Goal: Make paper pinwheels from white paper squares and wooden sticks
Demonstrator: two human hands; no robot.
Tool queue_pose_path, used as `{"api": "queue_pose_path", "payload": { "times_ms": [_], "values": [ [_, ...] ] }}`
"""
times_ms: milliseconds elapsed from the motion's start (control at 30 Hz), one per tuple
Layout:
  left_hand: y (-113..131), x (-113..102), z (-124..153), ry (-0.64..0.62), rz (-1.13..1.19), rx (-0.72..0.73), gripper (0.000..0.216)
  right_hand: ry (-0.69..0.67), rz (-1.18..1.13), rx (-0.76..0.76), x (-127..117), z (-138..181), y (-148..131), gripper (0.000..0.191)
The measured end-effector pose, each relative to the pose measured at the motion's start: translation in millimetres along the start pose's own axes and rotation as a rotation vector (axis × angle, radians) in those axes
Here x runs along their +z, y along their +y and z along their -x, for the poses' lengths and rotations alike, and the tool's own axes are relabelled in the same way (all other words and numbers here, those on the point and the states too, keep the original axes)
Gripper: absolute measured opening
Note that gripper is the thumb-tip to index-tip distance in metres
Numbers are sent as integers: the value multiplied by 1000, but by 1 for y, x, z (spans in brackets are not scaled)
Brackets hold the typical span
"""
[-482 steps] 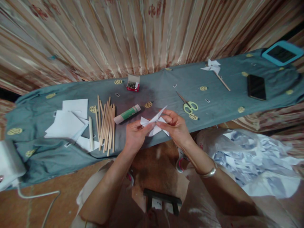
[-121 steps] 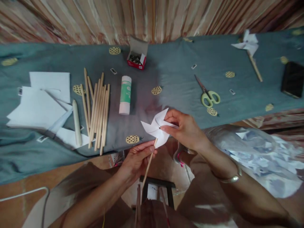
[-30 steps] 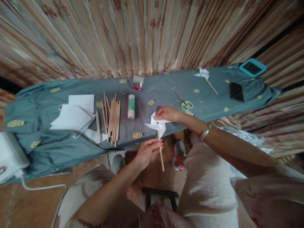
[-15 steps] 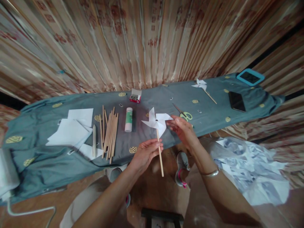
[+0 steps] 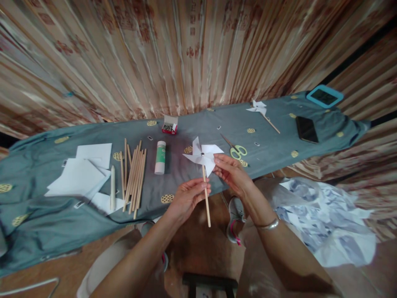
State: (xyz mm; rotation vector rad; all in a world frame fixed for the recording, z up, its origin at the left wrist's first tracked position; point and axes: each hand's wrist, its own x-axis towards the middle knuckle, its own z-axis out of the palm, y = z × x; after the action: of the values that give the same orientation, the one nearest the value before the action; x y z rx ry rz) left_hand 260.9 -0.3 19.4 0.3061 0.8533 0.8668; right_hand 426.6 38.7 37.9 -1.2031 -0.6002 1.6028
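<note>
I hold a white paper pinwheel (image 5: 202,156) upright on a thin wooden stick (image 5: 206,203) in front of the table's near edge. My left hand (image 5: 189,195) is closed around the stick below the paper. My right hand (image 5: 231,171) pinches the pinwheel's lower right blade with its fingertips. A pin head shows at the centre of the blades.
The grey-blue cloth-covered table (image 5: 46,207) carries white paper sheets (image 5: 77,178), several wooden sticks (image 5: 133,176), a glue stick (image 5: 160,157), a red pin box (image 5: 169,126), green scissors (image 5: 236,150), a second pinwheel (image 5: 259,108), a black phone (image 5: 306,128) and a blue-framed tablet (image 5: 324,96). Crumpled paper in a plastic bag (image 5: 322,215) lies at the right.
The pinwheel has been pinned to a stick and lifted upright off the table edge. My right hand shifted from the centre pin to a lower blade.
</note>
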Motion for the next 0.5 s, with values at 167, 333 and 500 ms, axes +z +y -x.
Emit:
{"api": "queue_pose_path", "payload": {
  "times_ms": [167,333,500],
  "values": [
    [0,0,0,1,-15,18,30,-15,15,7,1,1,2,41],
    [0,-4,-2,-13,-31,65,32,-92,55,28,5,2,7,46],
    [1,-8,-4,13,-31,74,31,-26,216,-52,0,0,1,50]
  ]
}}
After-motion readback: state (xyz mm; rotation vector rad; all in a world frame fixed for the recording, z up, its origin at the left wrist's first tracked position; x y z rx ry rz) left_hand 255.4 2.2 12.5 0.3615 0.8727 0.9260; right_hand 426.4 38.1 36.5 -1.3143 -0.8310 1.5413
